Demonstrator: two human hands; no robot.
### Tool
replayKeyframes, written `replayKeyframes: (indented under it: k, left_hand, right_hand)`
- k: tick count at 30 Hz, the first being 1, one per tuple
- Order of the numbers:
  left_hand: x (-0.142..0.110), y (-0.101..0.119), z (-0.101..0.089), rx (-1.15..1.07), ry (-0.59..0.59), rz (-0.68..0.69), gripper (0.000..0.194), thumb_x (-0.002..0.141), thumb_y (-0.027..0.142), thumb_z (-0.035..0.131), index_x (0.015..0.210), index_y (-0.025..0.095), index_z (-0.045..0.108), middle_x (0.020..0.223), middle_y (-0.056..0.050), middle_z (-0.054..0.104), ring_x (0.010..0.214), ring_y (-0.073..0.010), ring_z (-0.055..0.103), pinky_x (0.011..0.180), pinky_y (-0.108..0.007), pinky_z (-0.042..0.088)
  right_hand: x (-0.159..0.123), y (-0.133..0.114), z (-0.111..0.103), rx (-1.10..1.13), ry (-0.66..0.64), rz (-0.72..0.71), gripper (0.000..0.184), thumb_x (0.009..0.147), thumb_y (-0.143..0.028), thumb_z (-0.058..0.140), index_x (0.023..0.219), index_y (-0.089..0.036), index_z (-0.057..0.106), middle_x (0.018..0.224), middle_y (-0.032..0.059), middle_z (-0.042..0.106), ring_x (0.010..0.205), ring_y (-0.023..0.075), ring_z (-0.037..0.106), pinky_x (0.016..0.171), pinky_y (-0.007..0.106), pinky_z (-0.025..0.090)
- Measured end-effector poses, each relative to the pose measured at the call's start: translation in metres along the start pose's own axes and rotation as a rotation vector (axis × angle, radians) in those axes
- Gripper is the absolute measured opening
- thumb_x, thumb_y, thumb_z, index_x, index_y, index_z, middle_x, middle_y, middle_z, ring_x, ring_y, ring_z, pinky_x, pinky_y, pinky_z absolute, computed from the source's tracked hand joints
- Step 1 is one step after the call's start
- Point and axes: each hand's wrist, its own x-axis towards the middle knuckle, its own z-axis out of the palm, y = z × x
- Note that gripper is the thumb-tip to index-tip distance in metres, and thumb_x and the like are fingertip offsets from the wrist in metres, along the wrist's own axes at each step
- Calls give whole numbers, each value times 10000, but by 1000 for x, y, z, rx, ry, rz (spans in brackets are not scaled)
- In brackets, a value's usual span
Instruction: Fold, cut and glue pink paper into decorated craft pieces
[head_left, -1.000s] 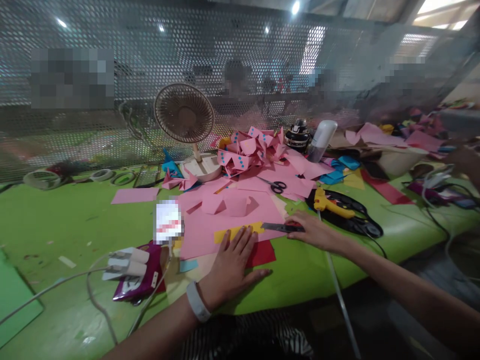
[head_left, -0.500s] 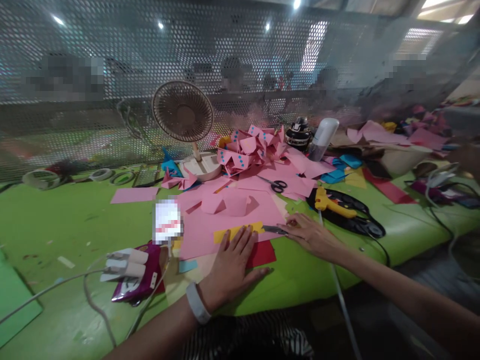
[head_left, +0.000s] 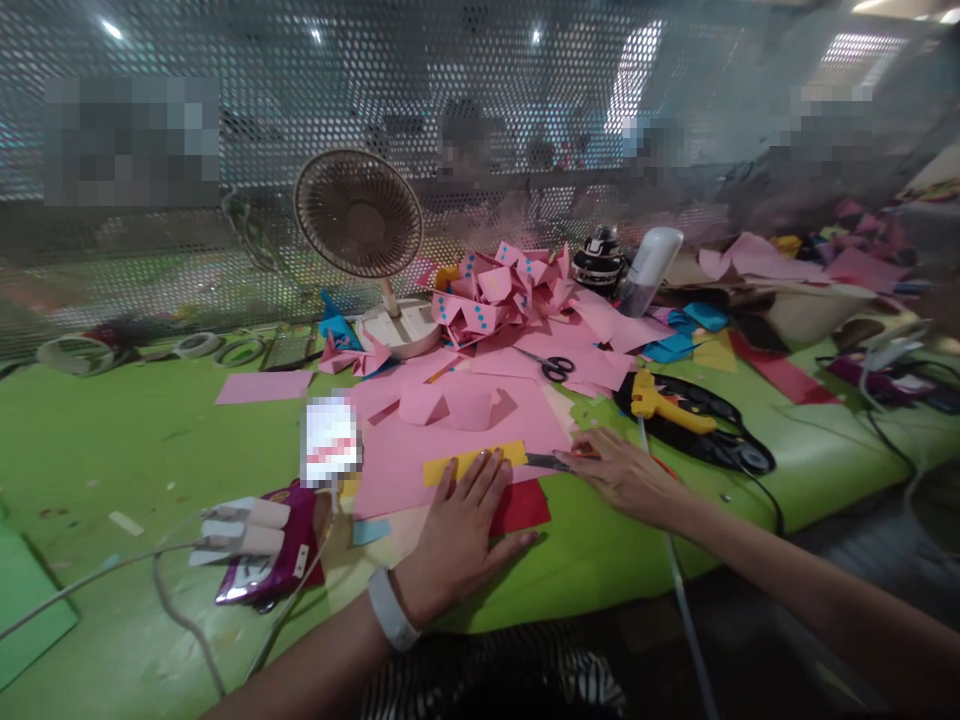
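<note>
My left hand lies flat with its fingers spread, the fingertips pressing on a yellow paper strip. Under the strip is a large pink sheet. A red paper piece shows beneath the left hand, between thumb and fingers. Closed around a pair of scissors, my right hand rests to the right of the strip. The dark blades point left, their tips at the strip's right end. Parts of the orange handles are hidden by the fingers.
A pile of folded pink paper stands behind, beside a small fan. Dark-handled scissors lie on pink sheets. A yellow glue gun sits at right. A purple packet with plugs and cables lies left.
The view has shifted slightly. My left hand stays on the yellow strip. The right hand has turned a little, showing more of the orange scissor handles; the tips remain by the strip's end.
</note>
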Motion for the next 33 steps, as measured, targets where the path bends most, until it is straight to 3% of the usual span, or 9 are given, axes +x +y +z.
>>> replayKeyframes:
  k: [10, 19, 25, 33]
  left_hand:
    - [0, -1, 1, 14, 5, 6, 752, 851, 664, 247, 1446, 231, 94, 1502, -51, 175, 1382, -246, 119, 1114, -491, 75]
    - [-1, 1, 2, 12, -4, -13, 751, 843, 677, 240, 1435, 224, 146, 1499, -47, 185, 1382, -245, 118, 1112, -496, 66]
    - [-1, 1, 1, 9, 2, -13, 763, 844, 677, 225, 1444, 226, 84, 1506, -41, 149, 1386, -239, 91, 1115, -488, 52]
    - [-1, 2, 2, 1, -13, -25, 790, 834, 693, 202, 1444, 197, 129, 1501, -74, 158, 1385, -250, 90, 1113, -491, 49]
  right_hand:
    - [11, -13, 7, -3, 46, 25, 397, 899, -206, 390, 1275, -257, 508, 1007, 99, 543, 895, 215, 517, 774, 389, 491]
    - [5, -13, 5, -21, 5, 9, 443, 872, -161, 401, 1293, -269, 486, 1058, 99, 529, 929, 219, 512, 774, 381, 491]
    - [14, -21, 6, 5, 46, 20, 433, 901, -201, 385, 1322, -279, 450, 987, 93, 536, 907, 211, 514, 768, 369, 499]
    - [12, -28, 5, -28, -30, -4, 486, 875, -156, 402, 1349, -265, 408, 1019, 95, 518, 939, 211, 498, 790, 360, 488]
